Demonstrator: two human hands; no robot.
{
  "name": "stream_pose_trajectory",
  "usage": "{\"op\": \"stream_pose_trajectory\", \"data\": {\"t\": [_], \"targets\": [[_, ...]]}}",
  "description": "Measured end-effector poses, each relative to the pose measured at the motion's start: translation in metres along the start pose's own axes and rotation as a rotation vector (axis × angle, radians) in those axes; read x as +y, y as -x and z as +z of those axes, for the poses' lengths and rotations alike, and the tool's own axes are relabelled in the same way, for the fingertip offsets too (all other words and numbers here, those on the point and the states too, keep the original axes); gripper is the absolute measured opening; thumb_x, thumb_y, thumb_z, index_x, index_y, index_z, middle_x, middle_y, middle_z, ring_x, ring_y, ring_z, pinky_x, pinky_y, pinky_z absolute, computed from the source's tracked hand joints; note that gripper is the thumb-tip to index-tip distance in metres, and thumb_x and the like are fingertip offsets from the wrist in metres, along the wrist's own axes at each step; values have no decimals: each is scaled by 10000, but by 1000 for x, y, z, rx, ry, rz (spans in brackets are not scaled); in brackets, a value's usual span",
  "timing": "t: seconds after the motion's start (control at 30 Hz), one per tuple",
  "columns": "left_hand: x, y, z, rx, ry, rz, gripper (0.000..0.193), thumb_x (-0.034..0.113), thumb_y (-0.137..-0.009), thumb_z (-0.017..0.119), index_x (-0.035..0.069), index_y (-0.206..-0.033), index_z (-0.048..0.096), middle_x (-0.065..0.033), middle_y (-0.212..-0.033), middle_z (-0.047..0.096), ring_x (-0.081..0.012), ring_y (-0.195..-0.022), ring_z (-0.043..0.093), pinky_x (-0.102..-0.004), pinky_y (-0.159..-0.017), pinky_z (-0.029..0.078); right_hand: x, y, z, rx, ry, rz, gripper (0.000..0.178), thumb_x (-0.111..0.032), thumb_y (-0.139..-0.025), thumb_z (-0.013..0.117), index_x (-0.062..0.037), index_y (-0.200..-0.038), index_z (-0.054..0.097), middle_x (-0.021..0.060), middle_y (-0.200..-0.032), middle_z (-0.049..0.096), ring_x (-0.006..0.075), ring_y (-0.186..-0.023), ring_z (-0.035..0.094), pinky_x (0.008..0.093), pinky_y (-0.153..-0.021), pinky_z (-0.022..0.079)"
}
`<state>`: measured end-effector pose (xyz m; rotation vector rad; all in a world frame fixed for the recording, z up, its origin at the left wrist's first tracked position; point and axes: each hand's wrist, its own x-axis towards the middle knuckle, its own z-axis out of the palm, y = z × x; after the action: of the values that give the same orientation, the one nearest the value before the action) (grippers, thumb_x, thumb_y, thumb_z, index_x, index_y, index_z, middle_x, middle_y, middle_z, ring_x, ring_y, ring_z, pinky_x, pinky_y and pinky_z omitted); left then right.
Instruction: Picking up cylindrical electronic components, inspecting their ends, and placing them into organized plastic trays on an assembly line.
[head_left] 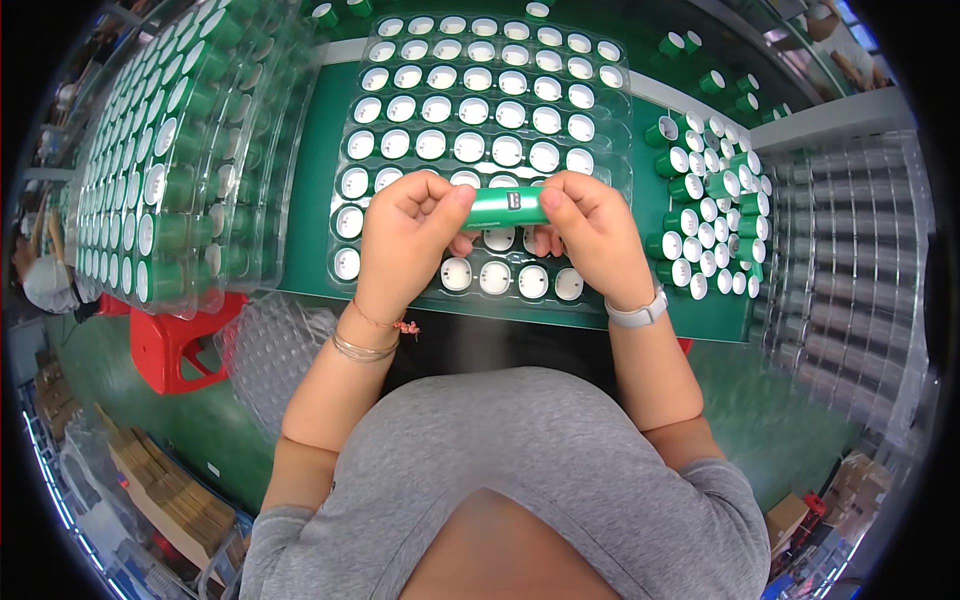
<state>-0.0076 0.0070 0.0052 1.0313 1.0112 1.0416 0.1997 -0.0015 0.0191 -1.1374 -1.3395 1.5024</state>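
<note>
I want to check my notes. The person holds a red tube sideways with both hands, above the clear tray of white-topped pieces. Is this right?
Not quite: the tube is green, not red. The head view shows it lying sideways between the left hand and the right hand, each closed on one end, above the clear tray of white-topped pieces.

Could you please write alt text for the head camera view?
Both hands, left hand and right hand, hold a green tube horizontally by its ends above a clear tray of white-topped green caps on a green table. Loose green caps lie to the right, stacked filled trays to the left.
</note>
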Motion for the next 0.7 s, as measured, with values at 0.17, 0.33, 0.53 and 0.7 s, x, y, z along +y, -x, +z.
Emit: {"op": "stream_pose_trajectory", "data": {"t": [0.17, 0.33, 0.53, 0.7], "targets": [[0, 2, 2, -7, 28, 28, 143, 92, -918, 635, -33, -980, 604, -82, -862, 662, -129, -724, 643, -238, -661, 533, 2, 1, 1, 26, -3, 1, 223, -227, -997, 537, -10, -971, 582, 11, -702, 603, 59, -581, 541, 202, -524, 411], [-5, 10, 2, -31, 86, 180, 331, -33, -856, 681, -65, -1167, 573, -109, -1077, 639, -167, -967, 649, -261, -817, 552, 3, 1, 0, 73, -201, -65, 267, -108, -947, 576, 15, -1181, 540, 69, -919, 632, 109, -742, 611, 233, -648, 475], [-10, 10, 4, -37, -109, 493, 351, -76, -823, 688, -39, -1163, 610, -122, -1134, 627, -194, -1018, 643, -289, -862, 556, 2, 3, -3, 98, -203, -116, 302, -88, -931, 583, 24, -1206, 528, 89, -1034, 620, 131, -820, 623, 255, -718, 489], [-13, 12, 1, -140, -185, 516, 355, -127, -800, 674, -30, -1124, 567, -197, -1203, 606, -265, -1119, 614, -354, -936, 544, 4, 2, -3, 87, -205, -113, 323, -86, -930, 582, 28, -1224, 512, 95, -1035, 625, 144, -845, 637, 264, -731, 502]]}}
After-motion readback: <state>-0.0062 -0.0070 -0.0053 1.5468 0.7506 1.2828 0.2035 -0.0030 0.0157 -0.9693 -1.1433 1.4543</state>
